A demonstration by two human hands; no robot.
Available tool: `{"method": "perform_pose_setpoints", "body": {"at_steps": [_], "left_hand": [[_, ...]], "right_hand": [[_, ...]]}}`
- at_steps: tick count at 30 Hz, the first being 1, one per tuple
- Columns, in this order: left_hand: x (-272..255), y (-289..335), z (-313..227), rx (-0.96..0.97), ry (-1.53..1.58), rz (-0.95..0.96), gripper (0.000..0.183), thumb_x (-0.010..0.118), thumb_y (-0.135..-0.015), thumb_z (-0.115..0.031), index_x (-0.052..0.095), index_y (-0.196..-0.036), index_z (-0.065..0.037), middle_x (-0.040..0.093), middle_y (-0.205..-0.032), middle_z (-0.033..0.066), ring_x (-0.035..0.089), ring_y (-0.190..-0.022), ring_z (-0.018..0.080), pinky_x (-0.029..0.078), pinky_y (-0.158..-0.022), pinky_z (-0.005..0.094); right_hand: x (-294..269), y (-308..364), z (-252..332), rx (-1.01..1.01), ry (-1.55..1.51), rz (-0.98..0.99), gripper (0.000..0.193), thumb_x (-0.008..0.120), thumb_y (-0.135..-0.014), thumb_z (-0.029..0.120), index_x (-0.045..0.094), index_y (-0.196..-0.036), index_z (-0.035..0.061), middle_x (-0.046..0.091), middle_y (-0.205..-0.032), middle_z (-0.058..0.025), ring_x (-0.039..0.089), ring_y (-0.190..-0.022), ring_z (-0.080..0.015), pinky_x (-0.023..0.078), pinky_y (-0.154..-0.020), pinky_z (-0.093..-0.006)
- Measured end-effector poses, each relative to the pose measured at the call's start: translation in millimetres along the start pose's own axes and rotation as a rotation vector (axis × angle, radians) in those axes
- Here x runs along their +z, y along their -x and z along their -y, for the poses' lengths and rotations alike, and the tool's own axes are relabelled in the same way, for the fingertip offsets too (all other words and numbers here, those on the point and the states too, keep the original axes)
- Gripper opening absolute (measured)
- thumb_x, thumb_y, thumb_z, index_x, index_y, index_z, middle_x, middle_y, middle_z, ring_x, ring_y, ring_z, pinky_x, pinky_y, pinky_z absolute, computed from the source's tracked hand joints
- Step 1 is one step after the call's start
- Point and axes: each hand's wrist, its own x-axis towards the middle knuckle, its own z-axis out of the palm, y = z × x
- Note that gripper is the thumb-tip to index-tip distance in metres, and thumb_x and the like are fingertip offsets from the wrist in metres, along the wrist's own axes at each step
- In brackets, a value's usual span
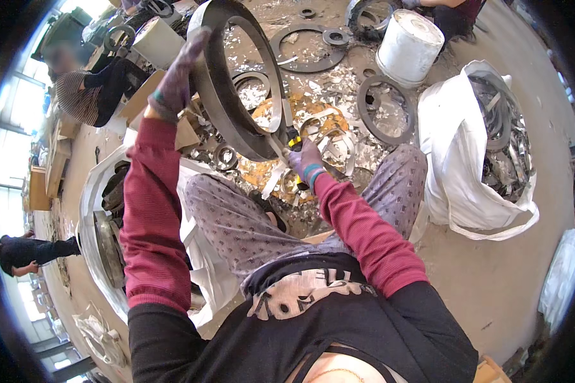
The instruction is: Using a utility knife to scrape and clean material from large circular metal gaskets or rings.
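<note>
Nearest: wearer's black top (pixel 249 348), maroon sleeves (pixel 153 223) & grey patterned trousers (pixel 236 220), knees spread either side of work area. L hand (pixel 176 86), purple glove, up high, fingers nearly straight & laid along outer side of lg black ring (pixel 218 83); not curled round it as far as visible, thumb hard to make out. Ring stands tilted on edge btwn the knees, just beyond them, opening facing R. R hand (pixel 308 159), also gloved, closed w/ fingers wrapped round yellow-and-black tool (pixel 294 142), right at ring's lower edge; pale strip (pixel 278 148) there too, exact contact unclear. White sack (pixel 94 185) at wearer's L, dark rings inside; 2nd white sack (pixel 450 143) at R, open top, packed w/ rings & scrap. Floor past knees: lots of pale scraps (pixel 331 82), orange-brown patch under some. Flat black ring (pixel 362 105) lies R of the work area; bigger flat ring (pixel 308 67) farther back, small thick ring (pixel 335 37) at its R edge. White bucket (pixel 410 48) beyond, near R sack. Far: co-worker in striped top (pixel 76 99), upper L, bent fwd; another person in dark clothes (pixel 35 251), far L; windows (pixel 20 105) along L wall.
</note>
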Motion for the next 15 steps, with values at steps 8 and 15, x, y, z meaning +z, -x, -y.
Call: {"method": "perform_pose_setpoints", "body": {"at_steps": [8, 15], "left_hand": [[61, 23, 5, -0.247, 0.239, -0.527, 0.035, 0.065, -0.085, -0.024, 0.060, -0.109, 0.001, 0.065, -0.090, 0.0085, 0.064, -0.079, 0.0180, 0.053, -0.072, 0.0292], [48, -1, -21, -0.302, 0.239, -0.491, 0.032, 0.058, -0.090, -0.025, 0.057, -0.113, -0.002, 0.065, -0.088, 0.0110, 0.066, -0.075, 0.0232, 0.056, -0.068, 0.0346]], "right_hand": [[-8, -20, -30, 0.018, 0.005, -0.100, 0.032, 0.073, -0.078, 0.016, 0.058, -0.101, -0.0014, 0.063, -0.077, -0.0076, 0.055, -0.066, -0.0146, 0.047, -0.063, -0.0319], [4, -36, -33, 0.276, -1.273, 0.261, 0.049, 0.068, -0.081, 0.006, 0.047, -0.123, -0.0072, 0.063, -0.094, -0.0133, 0.058, -0.078, -0.0167, 0.049, -0.068, -0.0281]]}}
